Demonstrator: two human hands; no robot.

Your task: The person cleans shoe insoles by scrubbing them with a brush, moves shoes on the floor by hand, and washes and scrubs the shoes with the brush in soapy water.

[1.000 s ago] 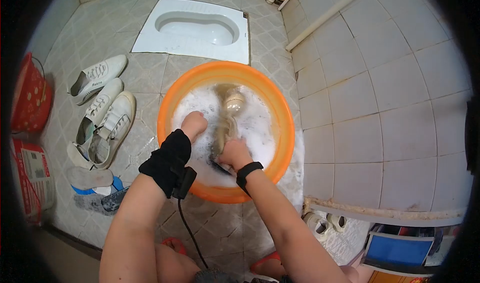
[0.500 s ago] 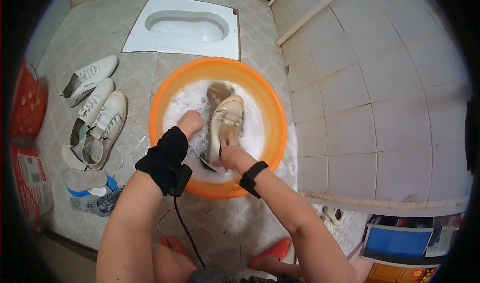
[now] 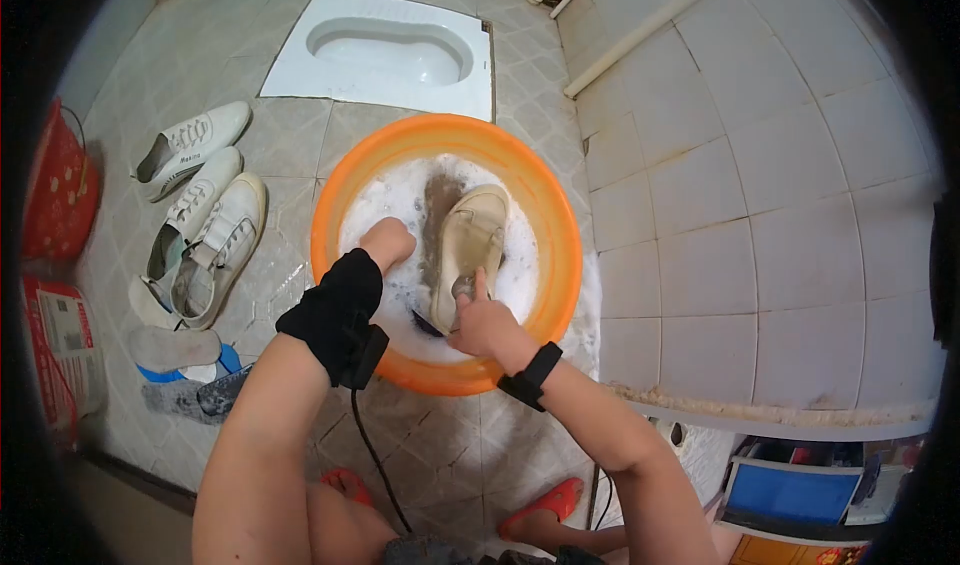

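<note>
An orange basin (image 3: 558,255) holds sudsy water (image 3: 380,190). In it a wet off-white shoe (image 3: 470,227) points its toe away from me, sole down. My right hand (image 3: 488,327) grips the shoe at its heel end, the index finger reaching into the opening. My left hand (image 3: 388,243) is closed in a fist over the suds, left of the shoe and apart from it; what it holds, if anything, is hidden. A dark, thin object (image 3: 428,323) lies partly under water by the heel; its kind is unclear.
White shoes (image 3: 215,250) stand on the tiled floor at left, with insoles (image 3: 175,350) nearer me. A red bucket (image 3: 62,190) is at the far left. A squat toilet (image 3: 390,50) lies beyond the basin. A tiled wall (image 3: 760,235) rises on the right.
The shoe has tilted slightly and its opening shows more. My right hand has shifted at the heel, index finger now pointing inside. The left hand stays closed beside it; the view has moved slightly.
</note>
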